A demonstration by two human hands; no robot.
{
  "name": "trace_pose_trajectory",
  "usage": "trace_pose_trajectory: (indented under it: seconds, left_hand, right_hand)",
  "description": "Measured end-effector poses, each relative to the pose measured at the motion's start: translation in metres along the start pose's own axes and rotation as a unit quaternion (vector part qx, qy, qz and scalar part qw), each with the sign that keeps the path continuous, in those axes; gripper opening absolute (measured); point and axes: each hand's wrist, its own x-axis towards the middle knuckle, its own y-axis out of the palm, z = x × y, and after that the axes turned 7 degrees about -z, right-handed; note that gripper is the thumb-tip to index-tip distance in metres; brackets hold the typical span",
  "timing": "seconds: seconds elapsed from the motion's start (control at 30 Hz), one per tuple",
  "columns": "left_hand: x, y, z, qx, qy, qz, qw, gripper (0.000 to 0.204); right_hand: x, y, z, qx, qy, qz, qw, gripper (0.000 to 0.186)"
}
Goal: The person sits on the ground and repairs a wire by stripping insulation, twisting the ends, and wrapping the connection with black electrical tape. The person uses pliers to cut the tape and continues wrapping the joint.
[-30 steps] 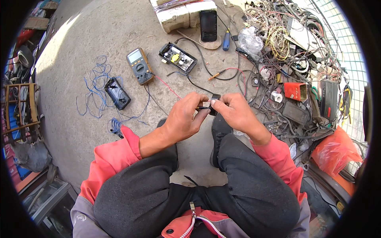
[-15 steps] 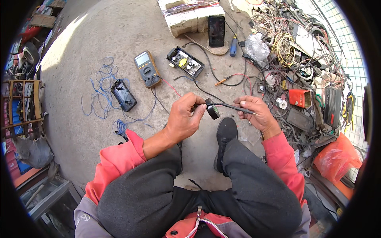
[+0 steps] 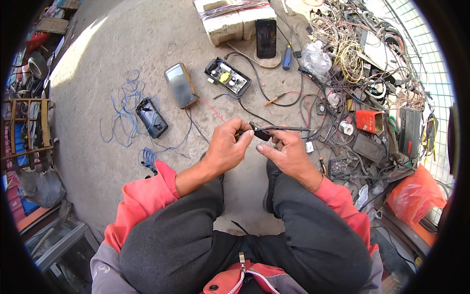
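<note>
My left hand (image 3: 227, 147) is closed around a thin black probe-like lead (image 3: 298, 129) lying crosswise, with a small dark part (image 3: 259, 132) at my fingertips. My right hand (image 3: 289, 159) is curled against that dark part from the right, under the lead, thumb lowered; its fingertips are partly hidden. Beyond my hands lie a yellow-edged multimeter (image 3: 181, 85) with red and black leads, an opened black device (image 3: 228, 77) showing its circuit board, and a black casing (image 3: 152, 117) among loose blue wires.
A phone (image 3: 266, 39) leans by a white block (image 3: 230, 27), beside a blue-handled screwdriver (image 3: 287, 59). A tangled cable heap (image 3: 352, 59), red box (image 3: 367, 121) and red plastic bag (image 3: 413, 191) line the right. A wooden frame (image 3: 27, 127) and clutter stand far left.
My right hand moved out along the black lead, then back leftward beneath it to the dark part, thumb now lower. My left hand keeps its grip.
</note>
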Motion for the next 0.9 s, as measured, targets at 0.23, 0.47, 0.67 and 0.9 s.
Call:
trace_pose_trajectory:
  seconds: [0.23, 0.47, 0.67, 0.9]
  left_hand:
    - [0.000, 0.003, 0.012, -0.038, -0.034, 0.008, 0.999, 0.009]
    - [0.005, 0.004, 0.028, -0.075, -0.025, 0.010, 0.997, 0.011]
    - [0.005, 0.003, 0.033, -0.036, -0.001, 0.010, 0.999, 0.013]
    - [0.001, 0.002, 0.019, 0.064, 0.052, 0.010, 0.996, 0.011]
  right_hand:
    - [0.000, 0.004, 0.006, 0.010, 0.126, 0.039, 0.991, 0.034]
    - [-0.004, 0.001, -0.003, 0.137, 0.189, 0.045, 0.971, 0.033]
    - [-0.003, -0.005, 0.022, 0.222, 0.277, 0.064, 0.933, 0.030]
    - [0.003, -0.020, 0.035, 0.350, 0.364, 0.103, 0.857, 0.024]
